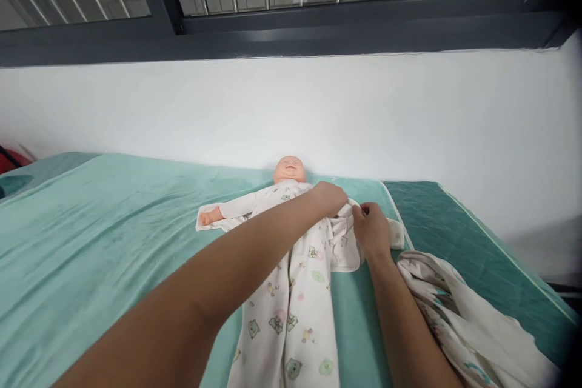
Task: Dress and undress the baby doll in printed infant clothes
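A baby doll (290, 170) lies on its back, head toward the wall. It has on printed white trousers (295, 321) and a long-sleeved white top. Beneath its arms a printed baby shirt (343, 254) is spread, and the doll's bare hand (211, 216) on the left rests over one of its sleeves. My left hand (331, 197) crosses the doll's chest and is curled at the shirt's sleeve on the right, its fingertips mostly hidden. Right beside it, my right hand (371, 227) pinches the same sleeve. The doll's arm on that side is hidden by my hands and the cloth.
A crumpled white printed cloth (464, 315) lies to the right of my right forearm. The light green sheet (113, 242) covers the surface, with a darker green quilted pad (454, 224) at the right. Behind stands a white wall (204, 109) under a dark window frame (345, 30).
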Motion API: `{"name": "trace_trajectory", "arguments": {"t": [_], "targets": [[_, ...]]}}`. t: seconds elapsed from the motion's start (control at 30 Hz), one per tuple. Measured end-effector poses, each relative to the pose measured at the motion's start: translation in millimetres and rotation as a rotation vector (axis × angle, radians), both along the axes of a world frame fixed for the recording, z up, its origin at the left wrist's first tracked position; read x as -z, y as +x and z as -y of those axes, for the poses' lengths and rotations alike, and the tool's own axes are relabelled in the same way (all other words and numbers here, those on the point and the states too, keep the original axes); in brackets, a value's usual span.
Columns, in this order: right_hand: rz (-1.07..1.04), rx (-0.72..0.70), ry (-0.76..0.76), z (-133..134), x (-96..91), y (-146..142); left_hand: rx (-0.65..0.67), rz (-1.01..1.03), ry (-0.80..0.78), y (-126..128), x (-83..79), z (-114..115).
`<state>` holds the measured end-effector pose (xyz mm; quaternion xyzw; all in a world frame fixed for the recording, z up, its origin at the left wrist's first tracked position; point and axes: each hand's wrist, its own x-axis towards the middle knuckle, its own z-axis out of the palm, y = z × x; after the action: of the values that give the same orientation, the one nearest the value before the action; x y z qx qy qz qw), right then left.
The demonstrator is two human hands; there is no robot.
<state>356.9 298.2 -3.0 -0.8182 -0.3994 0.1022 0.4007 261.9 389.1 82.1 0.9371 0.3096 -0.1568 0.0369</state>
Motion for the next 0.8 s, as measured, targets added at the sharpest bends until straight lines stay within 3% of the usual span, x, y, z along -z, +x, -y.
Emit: {"name": "trace_trajectory", "arguments": {"t": [0.23, 0.57, 0.8], "targets": [[-0.064, 0.070, 0.084, 2.9, -0.4, 2.8, 0.060, -0.063, 0.099, -23.1, -32.4, -1.6], [-0.184, 0.079, 0.181, 2.7, 9.1, 19.2, 0.011, -0.057, 0.141, -51.5, -46.2, 4.8], [-0.436, 0.015, 0.288, -2.2, 17.2, 20.8, -0.033, -0.015, 0.047, -47.0, -56.4, 13.9]]}}
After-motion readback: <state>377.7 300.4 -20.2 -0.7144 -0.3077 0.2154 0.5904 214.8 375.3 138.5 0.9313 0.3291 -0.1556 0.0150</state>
